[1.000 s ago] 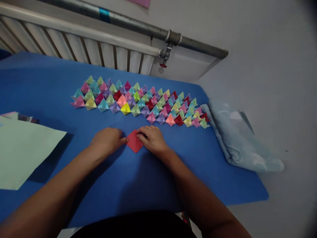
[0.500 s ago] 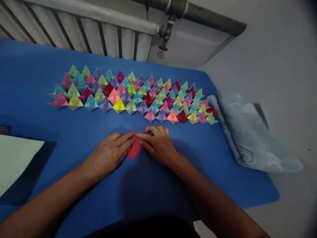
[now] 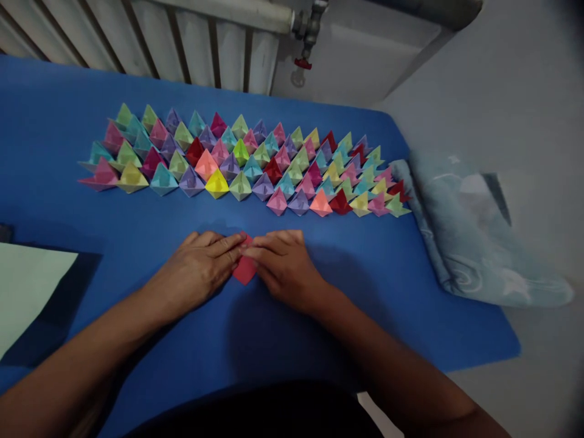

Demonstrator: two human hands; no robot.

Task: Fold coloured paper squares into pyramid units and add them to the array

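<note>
A small red piece of folded paper [image 3: 244, 271] lies on the blue table [image 3: 182, 359], in front of the body. My left hand [image 3: 198, 261] presses on its left side, fingers together. From the right, my right hand [image 3: 285, 261] pinches the paper's right edge, with fingertips bent over it and close to the left fingertips. The upper part of the paper is partly hidden under the fingers. Beyond the hands stand several rows of small folded paper boats [image 3: 216, 184] in many colours.
A folded grey-blue blanket [image 3: 474, 243] lies at the table's right edge. Pale green paper [image 3: 31, 286] rests at the left. Behind the table are a white radiator [image 3: 196, 42] and a valve with a red handle [image 3: 303, 63].
The view has tilted slightly, so the boats appear higher. My right hand's fingers have closed in and now cover more of the red paper's right side.
</note>
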